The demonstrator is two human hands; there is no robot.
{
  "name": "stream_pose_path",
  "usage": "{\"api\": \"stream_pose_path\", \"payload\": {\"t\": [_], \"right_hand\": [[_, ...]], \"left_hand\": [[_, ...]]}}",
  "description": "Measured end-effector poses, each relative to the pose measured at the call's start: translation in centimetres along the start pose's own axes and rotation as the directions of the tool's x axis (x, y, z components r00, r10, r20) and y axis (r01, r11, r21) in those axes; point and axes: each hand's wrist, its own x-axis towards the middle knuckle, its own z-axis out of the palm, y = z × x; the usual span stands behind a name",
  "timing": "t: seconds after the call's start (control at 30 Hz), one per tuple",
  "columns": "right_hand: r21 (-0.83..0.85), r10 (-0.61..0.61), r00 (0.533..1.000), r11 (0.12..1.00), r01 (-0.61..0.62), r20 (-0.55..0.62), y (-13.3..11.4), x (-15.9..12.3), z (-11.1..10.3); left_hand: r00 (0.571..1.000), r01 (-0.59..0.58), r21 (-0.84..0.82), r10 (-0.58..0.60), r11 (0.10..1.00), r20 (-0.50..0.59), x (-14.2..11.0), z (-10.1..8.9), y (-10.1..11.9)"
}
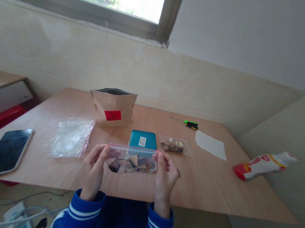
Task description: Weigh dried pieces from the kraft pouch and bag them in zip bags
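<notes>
- Clear zip bag (131, 164) with brown and dark scraps inside: I see it at the lower centre of the frame, stretched sideways between the two hands, its red-lined top edge uppermost; whether its bottom edge touches the counter (201, 189), I cannot tell.
- Left hand (93, 170): I have its thumb and fingers pinching the bag's upper left corner.
- Right hand (166, 183): I have the fingers pinching the upper right corner in the same way.
- Teal box (135, 137) with a white label: centre of the frame, its near side partly behind the bag I hold.
- Second zip bag (172, 145), also with brown pieces inside: lying just right of the teal box.
- Stack of clear bags (73, 137): left of centre, flat on the counter.
- Brown pouch (126, 105) with a red label: I see it standing behind these, its top open.
- Phone (7, 151), a white cable plugged into it: lower left.
- White paper (211, 145): right of centre, near two screwdrivers (191, 124).
- Red and white bottle (263, 165): far right.
</notes>
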Motion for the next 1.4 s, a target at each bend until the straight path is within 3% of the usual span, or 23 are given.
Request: {"api": "stream_pose_path", "payload": {"t": [0.2, 0.4, 0.67, 0.83, 1.03, 1.2, 1.4], "right_hand": [[0.008, -0.049, 0.998, 0.999, 0.048, 0.045, -0.4, -0.1, 0.5], [0.071, 0.017, 0.966, 0.997, -0.036, 0.257, -0.1, -0.1, 0.7], [0.067, 0.136, 0.952, 0.985, -0.160, 0.276, 0.5, 0.4, 0.3], [0.069, 0.147, 0.938, 0.982, -0.177, 0.314, 0.1, 0.4, 0.0], [0.086, 0.071, 0.978, 0.992, -0.090, 0.198, 0.5, 0.4, 0.0], [0.072, -0.044, 0.992, 0.997, 0.036, 0.117, 0.6, 0.3, -0.3], [0.068, -0.053, 0.987, 0.997, 0.043, 0.154, 0.2, 0.1, -0.3]], "left_hand": [[1.000, 0.004, -0.080, -0.004, 0.997, 0.000, -0.2, 0.8, 0.2], [1.000, -0.005, -0.059, 0.004, 0.998, -0.015, -0.2, 0.6, 0.0], [0.998, -0.060, 0.079, 0.060, 0.995, 0.000, 0.1, 0.0, 0.1], [0.997, -0.079, 0.118, 0.078, 0.990, 0.016, 0.3, 0.1, -0.1], [0.999, -0.048, 0.123, 0.050, 0.991, -0.016, 0.2, 0.0, -0.3], [0.999, 0.004, 0.083, -0.008, 0.997, 0.041, 0.1, -0.1, -0.2], [0.999, -0.053, 0.089, 0.052, 0.995, 0.014, -0.1, 0.1, 0.1]]}}
